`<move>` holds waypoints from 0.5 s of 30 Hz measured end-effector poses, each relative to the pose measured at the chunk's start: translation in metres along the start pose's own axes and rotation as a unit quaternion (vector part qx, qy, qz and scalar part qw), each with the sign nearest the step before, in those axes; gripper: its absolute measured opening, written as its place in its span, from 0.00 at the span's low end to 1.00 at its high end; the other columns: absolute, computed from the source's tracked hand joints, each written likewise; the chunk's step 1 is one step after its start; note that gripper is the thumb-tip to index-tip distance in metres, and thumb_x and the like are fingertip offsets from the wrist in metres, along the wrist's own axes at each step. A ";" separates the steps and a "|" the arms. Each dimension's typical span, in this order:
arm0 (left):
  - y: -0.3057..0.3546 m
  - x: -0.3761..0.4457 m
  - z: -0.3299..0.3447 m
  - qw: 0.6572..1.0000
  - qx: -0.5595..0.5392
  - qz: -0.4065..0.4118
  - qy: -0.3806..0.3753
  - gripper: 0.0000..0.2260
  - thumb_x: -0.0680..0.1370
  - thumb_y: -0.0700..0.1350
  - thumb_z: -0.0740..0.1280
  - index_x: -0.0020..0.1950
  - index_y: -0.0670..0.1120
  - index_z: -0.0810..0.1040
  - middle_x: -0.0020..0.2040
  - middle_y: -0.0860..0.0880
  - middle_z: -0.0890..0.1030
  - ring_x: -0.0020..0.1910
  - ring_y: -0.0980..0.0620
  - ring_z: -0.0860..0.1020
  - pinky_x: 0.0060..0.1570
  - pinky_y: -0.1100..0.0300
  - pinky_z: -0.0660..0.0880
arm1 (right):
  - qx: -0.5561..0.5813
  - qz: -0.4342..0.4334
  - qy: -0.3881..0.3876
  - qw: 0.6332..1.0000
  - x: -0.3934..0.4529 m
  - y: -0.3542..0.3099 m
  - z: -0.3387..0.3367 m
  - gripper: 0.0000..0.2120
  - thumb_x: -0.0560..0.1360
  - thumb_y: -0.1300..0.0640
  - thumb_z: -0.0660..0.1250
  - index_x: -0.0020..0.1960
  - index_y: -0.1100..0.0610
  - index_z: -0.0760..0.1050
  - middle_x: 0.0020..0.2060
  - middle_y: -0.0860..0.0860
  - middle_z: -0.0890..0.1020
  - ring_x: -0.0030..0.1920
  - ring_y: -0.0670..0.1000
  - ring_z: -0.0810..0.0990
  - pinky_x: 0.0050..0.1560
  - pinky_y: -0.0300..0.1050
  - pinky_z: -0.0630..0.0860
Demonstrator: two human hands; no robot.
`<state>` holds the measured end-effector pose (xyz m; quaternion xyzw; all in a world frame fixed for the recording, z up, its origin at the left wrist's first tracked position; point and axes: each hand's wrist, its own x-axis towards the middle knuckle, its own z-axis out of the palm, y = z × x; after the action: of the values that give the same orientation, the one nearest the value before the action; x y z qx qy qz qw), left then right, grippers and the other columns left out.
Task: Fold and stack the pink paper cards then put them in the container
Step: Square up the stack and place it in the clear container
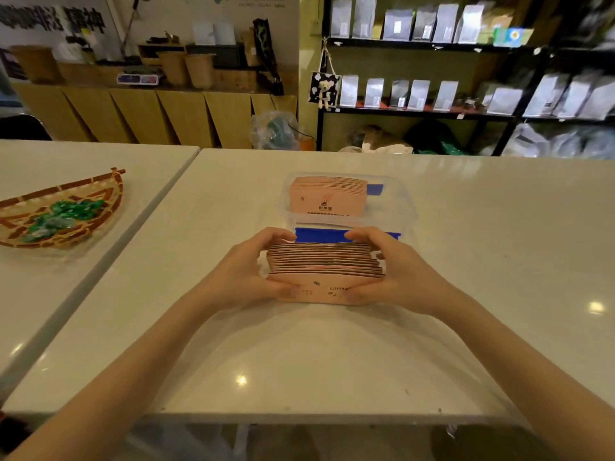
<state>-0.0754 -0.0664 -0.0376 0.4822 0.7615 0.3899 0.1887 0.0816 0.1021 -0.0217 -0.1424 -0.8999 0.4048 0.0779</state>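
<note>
A thick stack of folded pink paper cards point(324, 266) stands on edge on the white table, just in front of the container. My left hand point(251, 271) grips its left end and my right hand point(386, 271) grips its right end, thumbs pressed on the front card. Behind it sits a clear plastic container point(404, 207) with blue tape on its near wall. Inside the container, another stack of pink cards point(327, 196) leans upright toward the far left side.
A woven basket point(58, 211) holding green wrapped sweets rests on the neighbouring table at the left. A seam runs between the two tables point(173, 191). Shelves with silver pouches stand beyond the table's far edge.
</note>
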 end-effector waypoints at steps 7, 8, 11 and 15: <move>-0.003 -0.009 0.009 0.995 -0.075 -0.054 0.039 0.35 0.57 0.56 0.72 0.61 0.59 0.62 0.56 0.59 0.75 0.59 0.54 0.73 0.63 0.52 0.69 | 0.180 0.050 0.040 0.982 -0.004 0.016 0.008 0.41 0.57 0.59 0.78 0.65 0.48 0.63 0.60 0.50 0.75 0.58 0.49 0.75 0.58 0.46 0.75; -0.003 -0.011 0.013 0.992 -0.102 -0.059 0.043 0.35 0.59 0.54 0.73 0.62 0.58 0.61 0.56 0.59 0.75 0.58 0.54 0.74 0.61 0.54 0.71 | 0.212 0.058 0.043 0.975 -0.005 0.017 0.012 0.41 0.58 0.61 0.77 0.66 0.48 0.63 0.60 0.49 0.75 0.57 0.48 0.76 0.55 0.45 0.77; 0.002 -0.016 0.026 0.984 -0.158 -0.062 0.053 0.35 0.68 0.42 0.72 0.68 0.53 0.56 0.55 0.58 0.73 0.54 0.57 0.75 0.51 0.67 0.75 | 0.258 0.067 0.058 0.962 -0.009 0.012 0.027 0.38 0.63 0.64 0.74 0.67 0.48 0.61 0.55 0.43 0.75 0.54 0.44 0.77 0.47 0.37 0.79; 0.006 -0.018 0.038 0.971 -0.219 -0.066 0.071 0.34 0.71 0.38 0.68 0.69 0.54 0.52 0.54 0.59 0.71 0.53 0.59 0.74 0.46 0.74 0.73 | 0.294 0.079 0.108 0.946 -0.010 0.006 0.043 0.38 0.66 0.67 0.69 0.69 0.47 0.56 0.50 0.39 0.74 0.51 0.42 0.76 0.49 0.42 0.78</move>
<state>-0.0384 -0.0651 -0.0577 0.3490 0.6989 0.5674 0.2603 0.0811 0.0726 -0.0545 -0.2264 -0.7128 0.6387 0.1809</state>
